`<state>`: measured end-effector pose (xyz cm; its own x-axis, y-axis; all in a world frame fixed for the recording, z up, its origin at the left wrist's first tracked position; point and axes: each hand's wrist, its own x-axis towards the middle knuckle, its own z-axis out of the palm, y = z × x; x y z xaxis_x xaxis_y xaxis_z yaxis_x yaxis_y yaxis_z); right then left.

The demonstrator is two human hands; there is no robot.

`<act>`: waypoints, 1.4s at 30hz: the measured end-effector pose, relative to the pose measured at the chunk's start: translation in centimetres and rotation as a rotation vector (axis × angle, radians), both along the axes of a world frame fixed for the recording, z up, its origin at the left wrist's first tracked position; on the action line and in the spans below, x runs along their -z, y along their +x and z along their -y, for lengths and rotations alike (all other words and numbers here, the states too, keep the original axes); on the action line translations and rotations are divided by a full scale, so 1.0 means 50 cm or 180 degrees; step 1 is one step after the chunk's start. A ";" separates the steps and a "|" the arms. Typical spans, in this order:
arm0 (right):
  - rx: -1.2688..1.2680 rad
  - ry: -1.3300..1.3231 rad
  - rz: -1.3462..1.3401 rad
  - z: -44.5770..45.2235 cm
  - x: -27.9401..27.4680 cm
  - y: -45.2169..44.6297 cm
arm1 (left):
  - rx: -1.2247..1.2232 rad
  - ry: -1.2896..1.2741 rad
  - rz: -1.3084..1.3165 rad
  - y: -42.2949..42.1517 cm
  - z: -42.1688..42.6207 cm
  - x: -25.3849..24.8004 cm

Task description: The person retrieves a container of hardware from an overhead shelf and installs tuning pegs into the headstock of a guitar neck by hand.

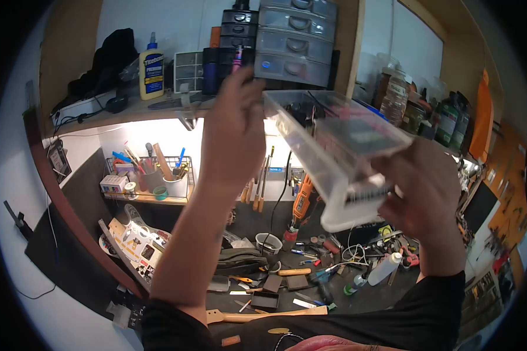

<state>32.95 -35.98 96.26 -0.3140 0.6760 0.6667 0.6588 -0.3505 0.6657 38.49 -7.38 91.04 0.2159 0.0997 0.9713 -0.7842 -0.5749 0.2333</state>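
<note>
My right hand (421, 187) grips the near end of a clear plastic drawer (310, 155), which is held tilted in the air in front of the shelf. Inside the drawer are a smaller clear box (357, 137) and some dark items I cannot make out. My left hand (237, 111) is raised to the left of the drawer, apart from it, with its fingertips near a slim pink-and-dark tube (238, 58). Those fingers are blurred, and whether they touch the tube is unclear. Behind the hands stands a drawer cabinet (297, 42) with grey translucent drawers.
On the shelf are a glue bottle (152, 69), a small black drawer unit (239, 29) and several jars (395, 93). Below, the dark workbench carries an orange rotary tool (303, 199), a guitar neck (269, 316), a white bottle (385, 269) and scattered hand tools. A wire basket (181, 190) holds pens.
</note>
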 end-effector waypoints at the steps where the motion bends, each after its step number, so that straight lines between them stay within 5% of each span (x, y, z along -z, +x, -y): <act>1: -0.0043 -0.0019 0.0040 0.015 0.020 -0.006 | 0.0410 -0.0345 -0.0217 -0.046 0.022 0.039; 5: -0.0201 -0.0003 0.0016 0.058 0.106 -0.033 | 0.1903 -0.1743 -0.1131 -0.172 0.084 0.177; 10: -0.0205 -0.0240 -0.0488 0.092 0.248 -0.054 | 0.4134 -0.2284 -0.2888 -0.232 0.092 0.249; 11: -0.0289 -0.0225 -0.0520 0.091 0.277 -0.053 | 0.3605 -0.2416 -0.3360 -0.243 0.092 0.253; 17: -0.0586 0.0197 -0.0906 0.070 0.463 -0.025 | 0.3271 -0.2892 -0.3223 -0.301 0.106 0.373; 21: -0.0026 0.0462 -0.1546 0.072 0.550 -0.034 | 0.3150 -0.3348 -0.3255 -0.321 0.092 0.452; 25: -0.0465 0.1657 -0.3473 0.044 0.650 -0.030 | 0.2881 -0.3505 -0.3123 -0.338 0.076 0.514; 29: -0.2431 0.2796 -0.6744 0.022 0.719 -0.065 | 0.2686 -0.3703 -0.3155 -0.353 0.079 0.556; 33: -0.2863 0.2695 -0.8328 -0.004 0.743 -0.090 | 0.2482 -0.3671 -0.3133 -0.353 0.095 0.601; 38: -0.3549 0.2938 -0.8576 -0.018 0.746 -0.074 | 0.2599 -0.3691 -0.3065 -0.345 0.081 0.624; 42: -0.2959 0.2840 -0.8423 -0.037 0.763 -0.066 | 0.2563 -0.3656 -0.3159 -0.338 0.074 0.629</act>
